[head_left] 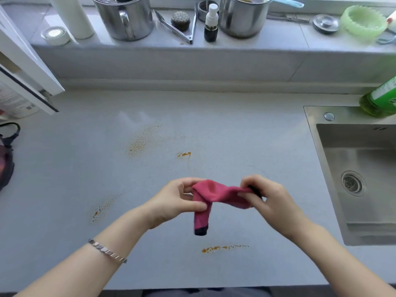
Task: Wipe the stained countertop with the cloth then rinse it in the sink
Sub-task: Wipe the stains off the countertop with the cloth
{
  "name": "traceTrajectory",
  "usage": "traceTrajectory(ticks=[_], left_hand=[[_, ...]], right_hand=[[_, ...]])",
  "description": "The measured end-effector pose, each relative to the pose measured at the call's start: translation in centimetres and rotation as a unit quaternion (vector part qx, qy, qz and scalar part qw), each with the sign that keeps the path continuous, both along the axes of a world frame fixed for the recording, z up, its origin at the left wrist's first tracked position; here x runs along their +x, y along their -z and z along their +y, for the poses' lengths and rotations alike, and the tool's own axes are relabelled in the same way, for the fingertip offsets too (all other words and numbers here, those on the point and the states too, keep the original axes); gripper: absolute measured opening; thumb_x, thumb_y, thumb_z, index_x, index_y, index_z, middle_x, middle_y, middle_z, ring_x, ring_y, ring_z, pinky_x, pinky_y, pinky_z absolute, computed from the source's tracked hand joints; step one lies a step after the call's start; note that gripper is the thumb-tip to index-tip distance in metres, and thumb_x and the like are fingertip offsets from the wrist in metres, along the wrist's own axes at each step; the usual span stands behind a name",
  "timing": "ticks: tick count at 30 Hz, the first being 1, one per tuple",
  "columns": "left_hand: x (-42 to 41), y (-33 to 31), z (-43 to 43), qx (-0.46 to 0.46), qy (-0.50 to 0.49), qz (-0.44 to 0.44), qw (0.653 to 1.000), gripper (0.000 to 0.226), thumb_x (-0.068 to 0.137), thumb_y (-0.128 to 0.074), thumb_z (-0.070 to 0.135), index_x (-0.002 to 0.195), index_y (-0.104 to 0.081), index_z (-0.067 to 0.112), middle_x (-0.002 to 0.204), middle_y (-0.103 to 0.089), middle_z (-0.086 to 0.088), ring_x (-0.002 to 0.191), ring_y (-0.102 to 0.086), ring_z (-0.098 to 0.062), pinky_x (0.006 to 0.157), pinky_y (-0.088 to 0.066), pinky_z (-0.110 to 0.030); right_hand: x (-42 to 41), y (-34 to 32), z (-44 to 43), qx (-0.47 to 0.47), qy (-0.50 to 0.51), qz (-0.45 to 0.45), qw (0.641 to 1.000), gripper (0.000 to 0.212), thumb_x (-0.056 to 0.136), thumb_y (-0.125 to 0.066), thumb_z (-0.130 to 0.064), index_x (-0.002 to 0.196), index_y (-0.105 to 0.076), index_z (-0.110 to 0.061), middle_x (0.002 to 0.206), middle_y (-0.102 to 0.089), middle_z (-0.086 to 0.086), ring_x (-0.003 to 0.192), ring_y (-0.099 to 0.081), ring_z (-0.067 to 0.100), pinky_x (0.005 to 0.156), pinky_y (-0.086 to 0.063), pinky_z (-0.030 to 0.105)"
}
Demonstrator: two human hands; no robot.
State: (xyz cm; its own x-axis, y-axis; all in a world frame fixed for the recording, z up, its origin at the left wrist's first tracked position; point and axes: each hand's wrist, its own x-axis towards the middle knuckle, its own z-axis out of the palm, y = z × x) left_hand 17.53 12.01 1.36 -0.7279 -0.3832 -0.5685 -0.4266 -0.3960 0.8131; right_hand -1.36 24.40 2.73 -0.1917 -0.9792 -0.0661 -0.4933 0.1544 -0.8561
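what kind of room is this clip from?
Most likely a home kitchen: a steel sink set into the countertop, dish soap beside it, and metal pots on the ledge behind.

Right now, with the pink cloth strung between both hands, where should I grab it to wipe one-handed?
Probably the wide middle span of the pink cloth, from above: it hangs clear between the left hand and right hand, broadest there, while the dark-edged tail dangling under the left hand is narrow and loose.
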Motion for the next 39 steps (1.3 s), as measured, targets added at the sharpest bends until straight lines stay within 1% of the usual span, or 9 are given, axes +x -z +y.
traceTrajectory(ticks=[6,9,15,17,20,25,28,31,39], left_hand=[[0.6,-1.5,0.3,-0.126,0.094,-0.048,0.986,0.016,0.058,-0.049,0.013,0.058,-0.055,0.028,0.088,-0.057,0.012,0.070,-0.047,-0.009,0.063,-0.042,-0.017],[0.0,-2.1,0.7,-0.052,0.099,-0.019,0.994,0.012,0.067,-0.061,0.015,0.075,-0.056,0.023,0.076,-0.066,0.018,0.065,-0.051,-0.007,0.057,-0.041,-0.012],[-0.9,-1.6,1.9,-0.025,-0.047,-0.068,0.996,0.013,0.088,-0.056,0.013,0.078,-0.065,0.017,0.074,-0.065,-0.001,0.060,-0.058,-0.007,0.057,-0.044,-0.016],[-0.9,-1.4,2.0,-0.014,-0.083,-0.053,0.995,0.016,0.090,-0.053,0.012,0.080,-0.065,0.017,0.075,-0.066,0.001,0.061,-0.059,-0.004,0.060,-0.045,-0.014],[-0.9,-1.3,2.3,0.009,-0.126,-0.028,0.992,0.011,0.089,-0.055,0.015,0.086,-0.065,0.018,0.073,-0.068,0.007,0.065,-0.060,-0.006,0.066,-0.045,-0.019],[-0.7,-2.1,2.4,0.036,-0.179,0.045,0.982,0.021,0.092,-0.046,0.004,0.099,-0.061,0.017,0.075,-0.073,0.009,0.066,-0.067,-0.003,0.062,-0.054,-0.015],[-0.3,-2.7,2.0,0.055,-0.195,0.059,0.977,0.022,0.092,-0.044,0.005,0.097,-0.060,0.020,0.076,-0.072,0.008,0.066,-0.067,-0.005,0.061,-0.053,-0.016],[0.0,-2.7,2.0,0.072,-0.196,0.060,0.976,0.028,0.093,-0.040,0.005,0.096,-0.060,0.024,0.080,-0.070,0.010,0.068,-0.063,-0.003,0.058,-0.049,-0.016],[0.1,-2.3,3.0,0.087,-0.171,0.053,0.980,0.030,0.095,-0.037,0.008,0.107,-0.057,0.026,0.101,-0.065,0.006,0.088,-0.061,-0.006,0.068,-0.051,-0.015]], right_hand=[[-1.4,-2.6,-2.2,-0.021,0.017,-0.019,0.999,0.017,0.079,-0.058,-0.023,0.078,-0.052,-0.040,0.078,-0.061,-0.032,0.074,-0.056,-0.007,0.071,-0.040,0.005],[-1.5,-2.8,-3.3,-0.012,0.026,-0.028,0.999,0.028,0.081,-0.065,-0.013,0.079,-0.054,-0.038,0.078,-0.063,-0.032,0.077,-0.058,-0.008,0.074,-0.041,0.005],[0.4,2.0,-3.1,0.141,0.219,0.001,0.966,0.039,0.086,-0.058,-0.029,0.120,-0.046,-0.016,0.112,-0.054,0.007,0.102,-0.052,0.020,0.092,-0.041,0.033],[1.9,3.5,-2.0,0.274,0.226,-0.080,0.931,0.048,0.088,-0.049,-0.042,0.123,-0.042,-0.010,0.109,-0.058,0.012,0.100,-0.055,0.024,0.092,-0.043,0.035],[4.3,4.2,-0.9,0.358,0.176,-0.347,0.849,0.049,0.090,-0.037,-0.051,0.118,-0.049,-0.013,0.109,-0.064,0.013,0.098,-0.062,0.023,0.091,-0.046,0.036],[4.2,4.1,-1.3,0.293,0.148,-0.464,0.823,0.045,0.081,-0.052,-0.048,0.117,-0.053,-0.021,0.100,-0.067,0.000,0.084,-0.066,0.010,0.085,-0.048,0.028],[3.2,3.1,-1.6,0.256,0.153,-0.483,0.823,0.076,0.068,-0.070,-0.045,0.130,-0.041,-0.011,0.111,-0.065,0.009,0.094,-0.065,0.018,0.092,-0.049,0.036],[2.4,2.6,-1.3,0.232,0.148,-0.503,0.819,0.076,0.068,-0.063,-0.034,0.134,-0.033,-0.014,0.102,-0.066,0.012,0.095,-0.061,0.020,0.099,-0.043,0.037],[3.8,2.3,-1.3,0.243,0.140,-0.553,0.784,0.060,0.077,-0.062,-0.023,0.132,-0.039,-0.014,0.114,-0.063,0.008,0.079,-0.068,0.011,0.069,-0.057,0.025]])
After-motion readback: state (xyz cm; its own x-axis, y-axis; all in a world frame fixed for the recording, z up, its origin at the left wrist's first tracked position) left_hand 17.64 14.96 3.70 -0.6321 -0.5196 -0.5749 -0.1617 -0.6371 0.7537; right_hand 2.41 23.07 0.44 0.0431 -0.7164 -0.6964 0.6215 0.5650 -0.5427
